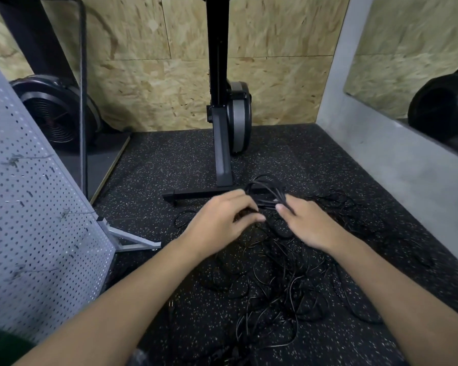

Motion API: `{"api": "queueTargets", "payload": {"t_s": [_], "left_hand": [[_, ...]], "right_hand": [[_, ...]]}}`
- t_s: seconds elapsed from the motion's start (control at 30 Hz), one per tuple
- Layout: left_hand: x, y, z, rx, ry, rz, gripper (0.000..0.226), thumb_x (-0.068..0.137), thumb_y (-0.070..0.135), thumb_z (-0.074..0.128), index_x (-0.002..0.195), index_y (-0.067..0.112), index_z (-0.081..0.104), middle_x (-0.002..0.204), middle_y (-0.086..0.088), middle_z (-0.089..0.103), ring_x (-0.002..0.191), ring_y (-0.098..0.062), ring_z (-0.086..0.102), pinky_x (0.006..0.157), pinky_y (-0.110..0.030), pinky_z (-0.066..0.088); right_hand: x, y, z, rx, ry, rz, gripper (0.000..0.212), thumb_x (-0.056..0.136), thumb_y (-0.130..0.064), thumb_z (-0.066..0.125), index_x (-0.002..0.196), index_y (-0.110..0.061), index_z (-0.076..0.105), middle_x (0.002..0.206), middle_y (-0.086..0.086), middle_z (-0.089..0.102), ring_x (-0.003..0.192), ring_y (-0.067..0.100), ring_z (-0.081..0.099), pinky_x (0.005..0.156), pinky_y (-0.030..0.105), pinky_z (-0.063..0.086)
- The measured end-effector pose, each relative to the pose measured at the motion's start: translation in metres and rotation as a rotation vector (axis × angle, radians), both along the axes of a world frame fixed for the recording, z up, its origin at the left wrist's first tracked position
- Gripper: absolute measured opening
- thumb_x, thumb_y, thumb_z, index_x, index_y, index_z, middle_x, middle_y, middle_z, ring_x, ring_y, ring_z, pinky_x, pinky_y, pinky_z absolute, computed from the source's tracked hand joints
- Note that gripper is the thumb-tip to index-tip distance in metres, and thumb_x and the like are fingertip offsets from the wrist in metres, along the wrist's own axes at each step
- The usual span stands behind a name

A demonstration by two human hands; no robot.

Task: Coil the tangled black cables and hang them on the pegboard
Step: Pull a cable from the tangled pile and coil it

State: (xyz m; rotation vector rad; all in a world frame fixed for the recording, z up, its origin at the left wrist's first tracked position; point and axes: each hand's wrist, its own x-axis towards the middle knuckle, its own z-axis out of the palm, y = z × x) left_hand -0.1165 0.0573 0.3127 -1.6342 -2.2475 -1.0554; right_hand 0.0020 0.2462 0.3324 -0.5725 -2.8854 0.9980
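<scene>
Head view: right hand (308,224) pinches first loops (266,190); left hand (220,224), grip unclear; most cables (292,286) lie tangled, pegboard (37,207) holds none.

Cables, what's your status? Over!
Left hand and right hand both gripping small cable coil. Tangle mostly loose on floor. Pegboard at left, no cables showing. Machine foot right behind coil.

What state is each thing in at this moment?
coiled loops: partly coiled, pinched by the right hand.
left hand: at the loops, blurred, grip unclear.
tangled cables: loose on the floor.
pegboard: standing, no cable on its hooks.
</scene>
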Motion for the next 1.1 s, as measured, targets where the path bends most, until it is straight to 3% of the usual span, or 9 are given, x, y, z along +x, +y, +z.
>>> {"api": "queueTargets", "payload": {"t_s": [0.23,0.33,0.4,0.6,0.73,0.83,0.97,1.03,1.1], "left_hand": [[-0.011,-0.009,0.006,0.181,-0.161,0.135,0.035,0.078,0.044,0.085,0.092,0.014,0.073,0.089,0.007,0.067,0.085,-0.007,0.063,0.075,-0.012,0.046],[-0.015,-0.013,0.005,0.177,-0.219,0.176,0.034,0.076,0.043,0.088,0.090,0.015,0.073,0.088,0.008,0.067,0.086,-0.007,0.063,0.074,-0.011,0.045],[-0.016,-0.015,0.003,0.195,-0.246,0.201,0.033,0.076,0.042,0.089,0.088,0.016,0.074,0.086,0.007,0.068,0.084,-0.009,0.063,0.072,-0.015,0.048],[-0.017,-0.018,0.005,0.215,-0.274,0.265,0.037,0.070,0.045,0.093,0.082,0.019,0.070,0.086,0.007,0.063,0.081,-0.004,0.058,0.071,-0.011,0.043],[-0.021,-0.020,-0.002,0.101,-0.397,0.299,0.033,0.075,0.050,0.089,0.081,0.023,0.070,0.085,0.008,0.067,0.083,-0.004,0.060,0.073,-0.014,0.046],[-0.029,-0.022,-0.009,0.097,-0.562,0.279,0.022,0.096,0.047,0.070,0.092,0.026,0.075,0.089,0.009,0.075,0.089,-0.010,0.069,0.085,-0.033,0.057],[-0.040,-0.026,-0.019,0.109,-0.981,0.265,0.037,0.112,0.027,0.041,0.103,0.023,0.076,0.108,0.002,0.078,0.107,-0.018,0.071,0.101,-0.042,0.052],[-0.041,-0.028,-0.026,0.020,-1.043,0.251,0.032,0.111,0.020,0.042,0.108,0.025,0.074,0.113,0.001,0.077,0.111,-0.020,0.071,0.102,-0.041,0.052],[-0.038,-0.029,-0.031,-0.053,-1.004,0.226,0.021,0.109,0.016,0.051,0.110,0.021,0.071,0.112,-0.004,0.077,0.106,-0.019,0.074,0.099,-0.042,0.057]], "right_hand": [[-0.006,-0.027,-0.004,-0.288,-0.061,0.141,0.039,0.106,-0.063,0.031,0.104,-0.041,0.063,0.078,-0.019,0.063,0.070,-0.003,0.055,0.077,0.029,0.043],[-0.008,-0.025,-0.007,-0.339,-0.081,0.192,0.060,0.087,-0.087,0.040,0.133,-0.052,0.057,0.133,-0.030,0.060,0.117,-0.006,0.055,0.107,0.037,0.040],[-0.008,-0.029,-0.007,-0.191,-0.109,0.281,0.056,0.093,-0.075,0.051,0.142,-0.049,0.049,0.141,-0.019,0.060,0.126,0.003,0.056,0.112,0.040,0.043],[-0.005,-0.041,-0.008,-0.079,-0.107,0.362,0.019,0.109,-0.044,0.043,0.110,-0.032,0.058,0.081,-0.005,0.058,0.070,0.011,0.055,0.081,0.049,0.053],[-0.005,-0.041,-0.012,-0.003,-0.073,0.347,0.022,0.110,-0.040,0.044,0.107,-0.024,0.059,0.081,-0.007,0.061,0.068,0.008,0.055,0.073,0.033,0.051],[-0.005,-0.037,-0.014,0.014,-0.058,0.315,0.025,0.109,-0.042,0.043,0.111,-0.023,0.060,0.092,-0.005,0.069,0.078,0.011,0.064,0.082,0.036,0.055],[-0.003,-0.028,-0.009,-0.030,0.030,0.227,0.022,0.110,-0.041,0.042,0.117,-0.032,0.061,0.096,-0.008,0.070,0.071,-0.003,0.061,0.074,0.029,0.053],[-0.001,-0.025,-0.006,-0.020,0.054,0.204,0.022,0.110,-0.038,0.043,0.118,-0.030,0.061,0.097,-0.014,0.068,0.073,-0.014,0.059,0.069,0.018,0.044],[-0.001,-0.023,-0.006,0.020,0.038,0.212,0.027,0.110,-0.039,0.043,0.117,-0.022,0.062,0.090,-0.009,0.067,0.073,-0.004,0.060,0.069,0.021,0.046]]}}
